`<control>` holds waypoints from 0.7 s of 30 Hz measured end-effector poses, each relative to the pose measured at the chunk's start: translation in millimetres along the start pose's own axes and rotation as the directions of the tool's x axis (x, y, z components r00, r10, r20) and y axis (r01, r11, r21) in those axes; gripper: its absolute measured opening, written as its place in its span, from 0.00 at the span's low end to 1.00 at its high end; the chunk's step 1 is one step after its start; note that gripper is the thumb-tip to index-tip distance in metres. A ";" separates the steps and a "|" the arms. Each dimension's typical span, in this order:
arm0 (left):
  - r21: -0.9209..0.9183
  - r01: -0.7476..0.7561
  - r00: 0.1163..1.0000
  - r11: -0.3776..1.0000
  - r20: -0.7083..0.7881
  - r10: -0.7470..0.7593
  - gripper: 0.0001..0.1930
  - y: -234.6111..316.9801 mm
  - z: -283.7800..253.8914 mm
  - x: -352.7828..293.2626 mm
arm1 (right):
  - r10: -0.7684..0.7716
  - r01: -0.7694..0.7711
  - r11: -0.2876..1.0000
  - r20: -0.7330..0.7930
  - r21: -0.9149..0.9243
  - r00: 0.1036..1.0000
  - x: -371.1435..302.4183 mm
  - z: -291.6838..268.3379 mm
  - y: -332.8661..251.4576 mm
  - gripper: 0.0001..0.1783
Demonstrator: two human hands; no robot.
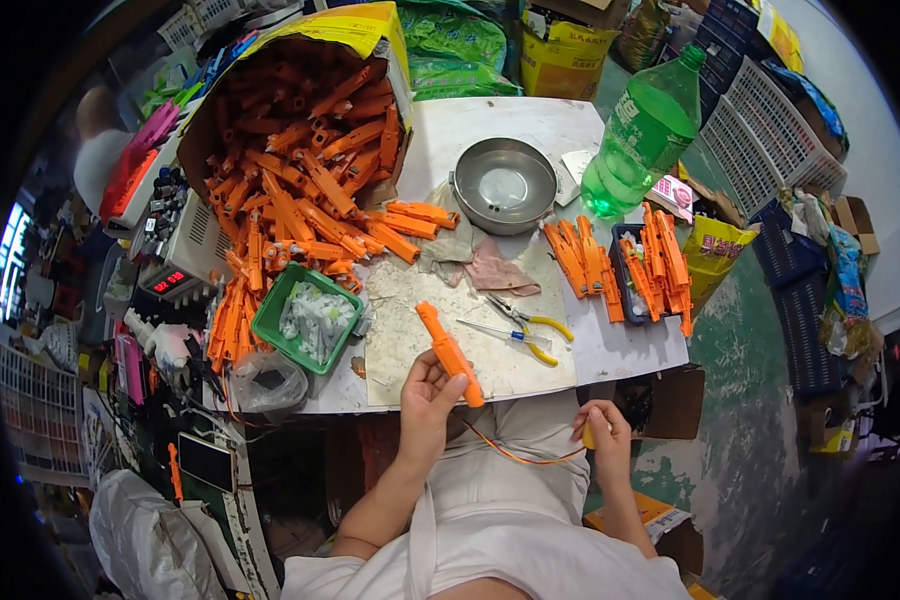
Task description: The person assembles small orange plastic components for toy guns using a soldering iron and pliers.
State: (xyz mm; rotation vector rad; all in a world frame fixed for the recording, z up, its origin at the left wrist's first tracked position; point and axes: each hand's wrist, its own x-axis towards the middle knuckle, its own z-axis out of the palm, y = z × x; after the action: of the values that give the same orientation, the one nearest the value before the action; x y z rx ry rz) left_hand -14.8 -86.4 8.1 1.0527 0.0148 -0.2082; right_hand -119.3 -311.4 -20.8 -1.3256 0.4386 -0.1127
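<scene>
My left hand [425, 408] is closed round a long orange plastic housing [452, 357], tilted over the table's front edge. Thin red, yellow and dark wires [515, 456] run from near the lower end of this piece across to my right hand [608, 432]. That hand is closed above my lap, and a small yellow piece [588, 436] shows between its fingers, partly hidden. Just beyond the left hand, a screwdriver [503, 331] with a blue and clear handle and yellow-handled pliers [535, 325] lie on the worn board [410, 375].
A big carton [395, 50] at the far left spills orange housings [310, 200] onto the table. Nearer stand a green basket [260, 325] of whitish parts and a clear bag [270, 385]. Beyond are a metal bowl [505, 185], cloths [495, 268], a green bottle [645, 135] and more housings [660, 262].
</scene>
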 end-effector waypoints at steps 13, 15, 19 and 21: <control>-0.009 0.200 0.967 0.980 0.164 -0.196 0.26 -5.5 11.7 -2.3 | -0.558 0.613 0.140 0.449 -0.778 0.697 101.0 85.0 -40.2 0.15; 0.029 0.170 0.973 0.985 0.155 -0.172 0.26 0.5 3.5 -5.0 | -0.566 0.651 0.192 0.460 -0.734 0.685 110.9 85.9 -33.1 0.13; 0.097 0.167 0.974 0.981 0.137 -0.180 0.29 13.0 -17.3 -9.8 | -0.287 0.454 0.725 0.372 -0.518 0.883 73.5 90.4 -73.5 0.10; 0.117 0.175 0.972 0.978 0.140 -0.190 0.30 16.3 -21.7 -9.6 | -0.257 0.471 0.707 0.429 -0.528 0.866 59.7 92.6 -82.9 0.10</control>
State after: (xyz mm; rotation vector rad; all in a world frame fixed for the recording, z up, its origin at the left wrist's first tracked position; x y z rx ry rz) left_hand -19.4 -58.3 12.5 1.1376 -0.0360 -0.4595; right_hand -16.5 -267.2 59.8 -2.0465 -0.1132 -0.0821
